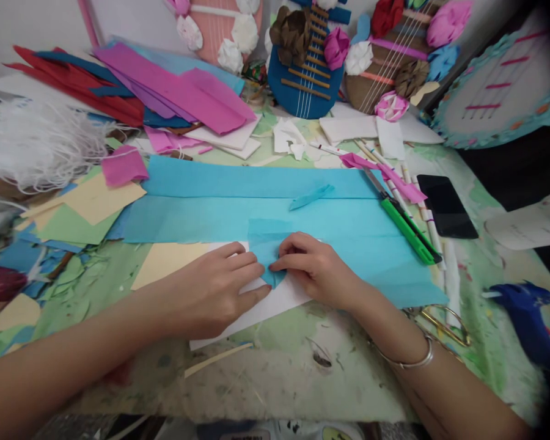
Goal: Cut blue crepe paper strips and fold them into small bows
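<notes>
A small piece of blue crepe paper [269, 235] lies between my two hands, over a white sheet [252, 321] and the larger blue crepe paper. My left hand [211, 286] reaches in from the left, its fingers bent and resting on the small piece's lower left edge. My right hand [318, 266] pinches the small piece's right side between thumb and forefinger. Behind them spreads a long folded sheet of light blue crepe paper [201, 214]. On that sheet rest a twisted blue scrap [310, 197] and a green box cutter [406, 229], blade pointing away.
A phone [447, 206], gold-handled scissors [447, 325] and a blue glue gun [527, 315] lie to the right. Coloured paper scraps [87, 214] and white string [36, 143] crowd the left. Paper-flowered instrument crafts [307, 67] stand at the back.
</notes>
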### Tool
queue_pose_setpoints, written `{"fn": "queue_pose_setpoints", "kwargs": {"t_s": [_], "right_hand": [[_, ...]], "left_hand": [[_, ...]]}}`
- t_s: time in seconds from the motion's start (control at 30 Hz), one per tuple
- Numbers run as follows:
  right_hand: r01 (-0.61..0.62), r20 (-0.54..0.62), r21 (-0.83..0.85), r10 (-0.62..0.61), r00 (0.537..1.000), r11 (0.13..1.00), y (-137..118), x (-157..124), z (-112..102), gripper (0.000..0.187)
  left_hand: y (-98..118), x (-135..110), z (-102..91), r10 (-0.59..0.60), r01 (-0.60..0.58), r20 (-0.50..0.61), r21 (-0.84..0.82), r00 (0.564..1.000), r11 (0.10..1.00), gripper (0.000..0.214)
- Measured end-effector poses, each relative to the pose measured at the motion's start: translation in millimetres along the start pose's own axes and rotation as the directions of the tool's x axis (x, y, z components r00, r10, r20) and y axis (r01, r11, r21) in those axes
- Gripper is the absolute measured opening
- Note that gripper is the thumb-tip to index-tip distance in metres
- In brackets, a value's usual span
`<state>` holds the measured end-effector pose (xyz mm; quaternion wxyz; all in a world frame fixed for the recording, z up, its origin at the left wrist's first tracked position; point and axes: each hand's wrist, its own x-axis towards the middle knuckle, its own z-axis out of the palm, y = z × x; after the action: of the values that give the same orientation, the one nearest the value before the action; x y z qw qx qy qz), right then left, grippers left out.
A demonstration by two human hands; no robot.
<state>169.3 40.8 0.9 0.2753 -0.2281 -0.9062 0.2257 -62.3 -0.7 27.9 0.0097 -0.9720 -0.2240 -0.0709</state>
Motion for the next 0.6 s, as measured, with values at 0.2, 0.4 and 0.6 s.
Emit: {"fn": "queue_pose_setpoints", "kwargs": {"t_s": [0.2,0.4,0.6], "right_hand": [[-0.046,-0.01,0.062,0.046,0.999,0.997,-2,3,-1,0.027],[-0.143,-0.009,0.137,0.145,0.989,0.98,-4,4,-4,0.023],[-0.175,-0.01,0.174,0.18,0.984,0.969,-3,4,-4,0.024]], "left_hand": [[4,3,1.9,0.006,-0.013,-0.06,-0.12,0.998,0.993,0.025],[11,2,6.6,0.02,-0.029,-0.108,-0.084,0.994,0.996,0.022],[16,5,6.8,0.015,-0.014,-0.128,0.012,0.992,1.0,0.025]]}}
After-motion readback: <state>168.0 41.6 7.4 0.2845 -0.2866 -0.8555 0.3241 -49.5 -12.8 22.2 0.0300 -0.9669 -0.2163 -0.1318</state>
